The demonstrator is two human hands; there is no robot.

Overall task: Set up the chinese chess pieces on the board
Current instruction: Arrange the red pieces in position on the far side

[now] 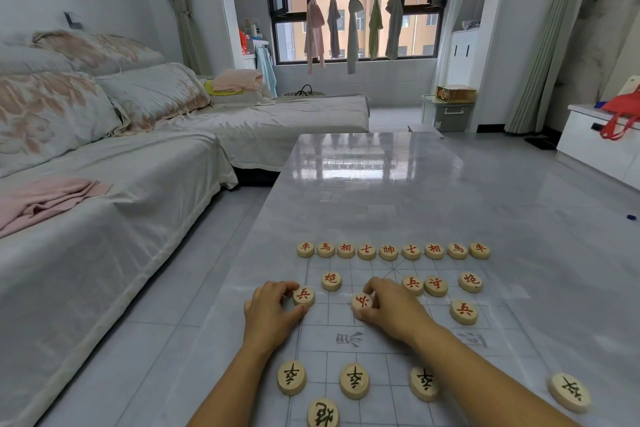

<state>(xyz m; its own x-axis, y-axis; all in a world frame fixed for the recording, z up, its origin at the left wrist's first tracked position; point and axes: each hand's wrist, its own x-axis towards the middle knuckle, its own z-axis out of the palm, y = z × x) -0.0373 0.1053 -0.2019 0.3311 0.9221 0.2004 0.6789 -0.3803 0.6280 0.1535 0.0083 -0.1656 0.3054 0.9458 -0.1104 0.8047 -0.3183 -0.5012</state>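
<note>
While the left hand (273, 305) pinches one red soldier piece (303, 296), the right hand (391, 305) pinches another (362, 302); fingers clamped. Both rest on the board (381, 343).

Left hand (273, 305) pinches red soldier (303, 295); right hand (391, 308) pinches another (362, 302).

The chess pieces (464, 312) are made of pale, smooth wood. The board (374, 343) is a thin translucent sheet, laid on a glossy, reflective table (363, 177). The sofa (104, 236) is covered in faintly shiny cloth.
</note>
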